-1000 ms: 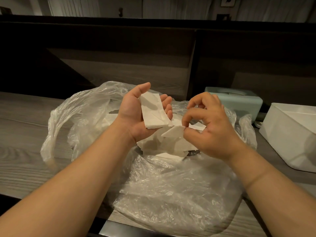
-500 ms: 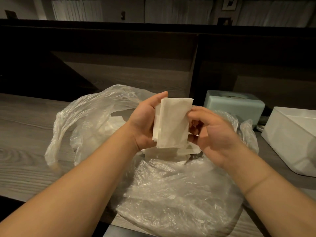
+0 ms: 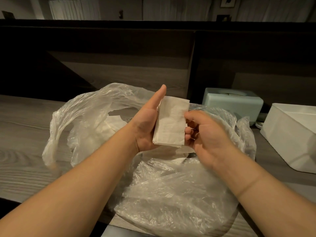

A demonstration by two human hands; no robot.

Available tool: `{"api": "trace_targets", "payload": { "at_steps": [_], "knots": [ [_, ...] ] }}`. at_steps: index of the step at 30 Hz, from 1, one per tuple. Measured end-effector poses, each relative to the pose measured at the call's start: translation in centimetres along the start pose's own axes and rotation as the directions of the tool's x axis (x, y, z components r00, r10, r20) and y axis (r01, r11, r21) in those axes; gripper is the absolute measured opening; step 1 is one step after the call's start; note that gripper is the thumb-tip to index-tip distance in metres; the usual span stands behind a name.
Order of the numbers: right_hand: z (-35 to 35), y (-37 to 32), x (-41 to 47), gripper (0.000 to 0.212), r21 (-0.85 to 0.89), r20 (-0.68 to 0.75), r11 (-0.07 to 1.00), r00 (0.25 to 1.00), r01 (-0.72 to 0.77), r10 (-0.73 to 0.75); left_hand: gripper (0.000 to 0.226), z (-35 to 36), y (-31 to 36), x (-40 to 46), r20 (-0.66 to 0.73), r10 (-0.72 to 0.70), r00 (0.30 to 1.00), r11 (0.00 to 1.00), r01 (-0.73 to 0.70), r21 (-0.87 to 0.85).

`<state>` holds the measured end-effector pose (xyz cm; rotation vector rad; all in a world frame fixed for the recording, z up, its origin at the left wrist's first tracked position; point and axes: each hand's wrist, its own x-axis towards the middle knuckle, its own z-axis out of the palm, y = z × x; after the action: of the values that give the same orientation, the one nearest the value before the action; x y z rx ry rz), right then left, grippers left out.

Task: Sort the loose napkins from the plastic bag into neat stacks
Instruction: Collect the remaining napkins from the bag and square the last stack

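Over the bag (image 3: 171, 194) on the bench (image 3: 22, 134), head view: left hand (image 3: 148, 122) cradles a small napkin stack (image 3: 171, 124), thumb straight along its left edge, fingertips (image 3: 188, 132) curled round the right. Right hand (image 3: 206, 132), blurred, fingers loosely curled just beside the stack; its grip cannot be told. More napkins (image 3: 112, 124) lie inside the bag. Blue box (image 3: 232, 103) and white bin (image 3: 290, 134) at right.
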<state>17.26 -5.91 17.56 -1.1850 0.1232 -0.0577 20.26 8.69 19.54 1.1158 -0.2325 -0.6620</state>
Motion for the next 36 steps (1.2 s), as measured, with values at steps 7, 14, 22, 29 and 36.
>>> {"api": "trace_targets", "payload": {
  "at_steps": [7, 14, 22, 29, 36],
  "knots": [
    [0.1, 0.1, 0.0, 0.023, -0.146, -0.048, 0.977, 0.985, 0.158, -0.167, 0.070, -0.3, 0.0, 0.0, -0.050, -0.035, 0.998, 0.995, 0.030, -0.092],
    [-1.7, 0.0, -0.4, 0.096, -0.692, 0.511, 0.350, 0.770, 0.632, -0.381, 0.094, -1.0, 0.3, 0.4, 0.017, -0.127, 0.992, 0.979, 0.128, -0.161],
    [-1.6, -0.3, -0.5, 0.123, -0.780, 0.554, 0.170, 0.791, 0.603, -0.261, 0.029, -0.5, 0.2, 0.1, 0.080, -0.050, 0.996, 0.998, 0.053, -0.029],
    [-1.6, -0.1, -0.5, 0.122, -0.772, 0.544, 0.208, 0.794, 0.600, -0.271, 0.022, -0.4, 0.0, 0.4, 0.113, -0.028, 0.993, 0.999, 0.032, -0.033],
    [-1.9, -0.2, -0.2, 0.114, -0.758, 0.531, 0.269, 0.802, 0.594, -0.273, 0.039, -0.5, 0.3, 0.1, 0.057, -0.064, 0.996, 0.994, 0.069, -0.087]
  ]
}}
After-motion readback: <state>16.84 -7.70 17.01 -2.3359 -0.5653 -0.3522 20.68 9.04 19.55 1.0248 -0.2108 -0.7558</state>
